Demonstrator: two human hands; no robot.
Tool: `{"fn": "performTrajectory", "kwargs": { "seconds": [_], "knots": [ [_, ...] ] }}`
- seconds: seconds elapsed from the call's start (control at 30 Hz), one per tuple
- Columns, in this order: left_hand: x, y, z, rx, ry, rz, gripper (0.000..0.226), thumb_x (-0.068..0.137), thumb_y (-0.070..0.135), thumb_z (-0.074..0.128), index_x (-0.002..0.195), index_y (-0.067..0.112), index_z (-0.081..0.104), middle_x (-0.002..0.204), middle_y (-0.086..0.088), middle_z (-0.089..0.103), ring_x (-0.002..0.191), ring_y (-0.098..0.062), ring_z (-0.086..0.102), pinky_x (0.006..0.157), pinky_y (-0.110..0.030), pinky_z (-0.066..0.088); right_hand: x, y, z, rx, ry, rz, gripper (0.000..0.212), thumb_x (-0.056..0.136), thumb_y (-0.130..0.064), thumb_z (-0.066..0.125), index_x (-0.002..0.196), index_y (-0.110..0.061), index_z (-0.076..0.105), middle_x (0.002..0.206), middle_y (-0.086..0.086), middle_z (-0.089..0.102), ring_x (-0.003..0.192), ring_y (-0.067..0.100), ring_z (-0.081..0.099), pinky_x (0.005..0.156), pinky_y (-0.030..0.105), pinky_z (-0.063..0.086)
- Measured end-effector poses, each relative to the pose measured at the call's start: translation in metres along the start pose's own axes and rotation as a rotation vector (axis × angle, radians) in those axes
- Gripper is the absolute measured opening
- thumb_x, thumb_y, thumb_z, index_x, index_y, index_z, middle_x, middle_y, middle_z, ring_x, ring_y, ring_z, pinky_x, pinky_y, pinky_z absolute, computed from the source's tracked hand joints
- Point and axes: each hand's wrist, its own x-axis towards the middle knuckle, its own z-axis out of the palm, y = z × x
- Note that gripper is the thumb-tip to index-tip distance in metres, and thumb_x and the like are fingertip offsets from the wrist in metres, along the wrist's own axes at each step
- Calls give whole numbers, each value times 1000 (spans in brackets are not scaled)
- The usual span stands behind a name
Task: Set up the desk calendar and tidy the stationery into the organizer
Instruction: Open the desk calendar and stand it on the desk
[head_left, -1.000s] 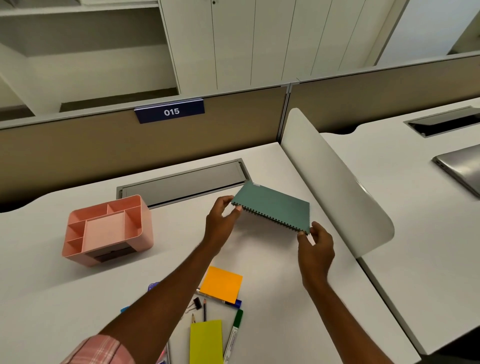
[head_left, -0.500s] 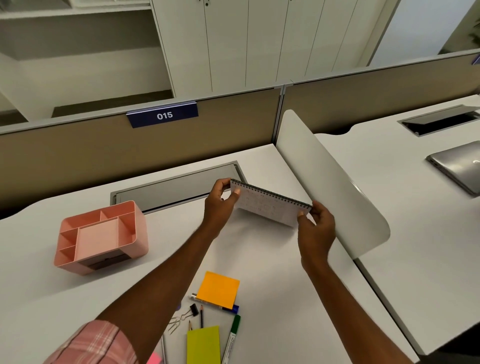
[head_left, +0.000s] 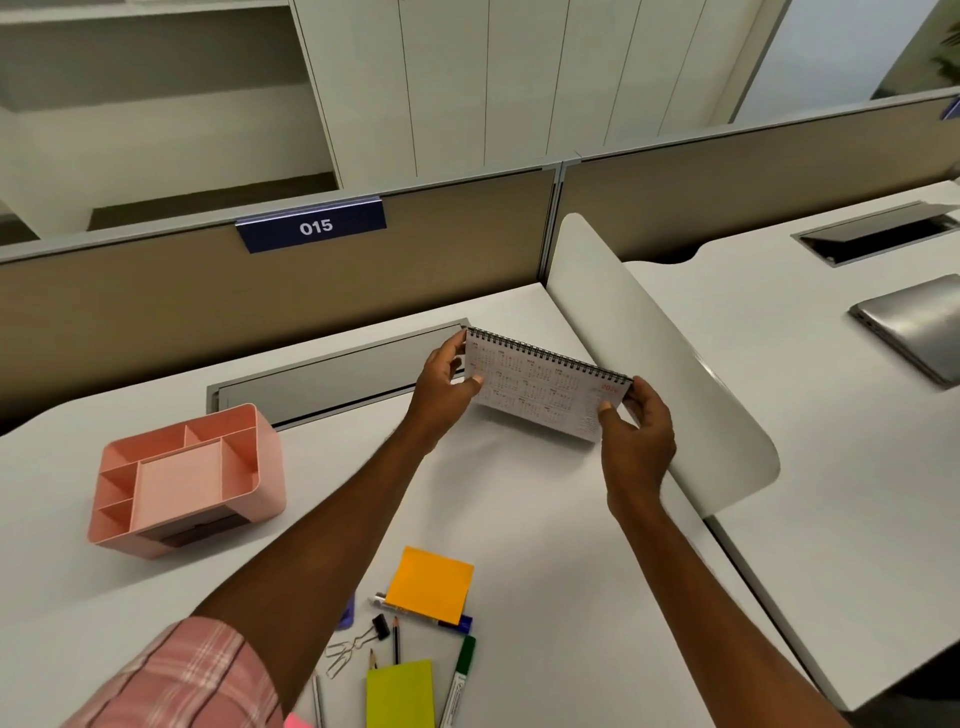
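Note:
A spiral-bound desk calendar (head_left: 540, 395) is held upright above the white desk (head_left: 519, 499), its printed white page facing me and the wire binding along the top. My left hand (head_left: 447, 389) grips its left edge and my right hand (head_left: 636, 436) grips its lower right corner. The pink organizer (head_left: 187, 478) stands empty at the left of the desk. Near the front edge lie an orange sticky pad (head_left: 430, 583), a yellow-green sticky pad (head_left: 400, 693), a green marker (head_left: 460, 675), a blue marker (head_left: 452, 621), two pencils (head_left: 396, 642), a binder clip (head_left: 375, 630) and paper clips (head_left: 340, 656).
A grey cable tray lid (head_left: 332, 374) is set into the desk behind the calendar. A white curved divider (head_left: 660, 364) rises on the right, with a closed laptop (head_left: 919, 325) on the neighbouring desk. A beige partition with a "015" plate (head_left: 311, 226) runs along the back.
The calendar was turned over from its teal cover, lying flat-ish, to standing upright with the printed white page toward me. Both hands stayed on its ends and lifted slightly.

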Motion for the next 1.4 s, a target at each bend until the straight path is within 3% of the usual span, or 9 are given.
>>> {"fn": "performTrajectory", "kwargs": {
  "seconds": [0.07,0.3,0.43,0.6,0.7,1.07,1.23,1.33,1.4],
  "knots": [
    [3,-1,0,-2,-28,-13,79,92,12,70,157,42,35,150,2,50,140,-20,49,108,-44,52,2,3,0,-4,-28,-19,53,90,-5,71,136,-27,59,131,-6,64,120,5,60,84,13,54],
    [7,-1,9,-18,-125,-37,102,89,-12,59,163,41,15,152,9,47,137,-11,48,99,-34,54,2,17,4,21,-149,15,65,87,5,71,141,-24,50,136,-7,61,128,7,56,80,3,49],
    [5,-9,15,13,-132,-90,98,83,-16,57,160,34,23,146,14,46,139,-13,44,100,-35,52,8,35,3,-59,-206,38,67,86,-1,73,140,-30,46,133,-12,62,124,5,58,85,8,52],
    [6,-23,17,57,-162,-132,95,79,-15,55,154,34,25,148,0,50,134,-23,49,93,-37,57,14,59,2,-217,-329,59,76,84,-10,76,144,-37,37,134,-13,60,121,12,60,100,35,56],
    [9,-28,18,86,-193,-150,102,78,-19,55,158,36,22,137,-1,54,125,-22,52,87,-34,59,17,72,0,-300,-409,88,83,84,-11,77,147,-38,30,139,-10,57,123,18,59,104,42,54],
    [18,-53,10,201,-291,-246,113,75,-17,60,163,38,14,145,1,49,126,-23,50,94,-35,54,30,86,0,-368,-516,218,77,83,-14,79,142,-36,34,137,-8,58,123,22,59,103,45,55],
    [20,-60,11,254,-284,-250,115,75,-17,61,163,39,11,149,-2,47,125,-21,49,99,-39,55,29,83,0,-381,-517,247,72,86,-14,77,143,-33,37,134,-6,59,118,22,60,95,33,55],
    [23,-64,13,288,-281,-245,117,74,-15,61,161,43,10,150,-2,47,127,-24,51,99,-40,56,31,82,0,-363,-525,266,77,84,-13,78,144,-39,37,130,-12,59,114,18,61,88,28,55],
    [23,-67,13,298,-280,-246,117,73,-14,61,160,46,10,149,-2,47,130,-28,52,101,-44,57,34,82,-1,-344,-533,287,81,81,-12,77,142,-46,37,128,-16,61,112,15,62,91,34,59]
  ]
}}
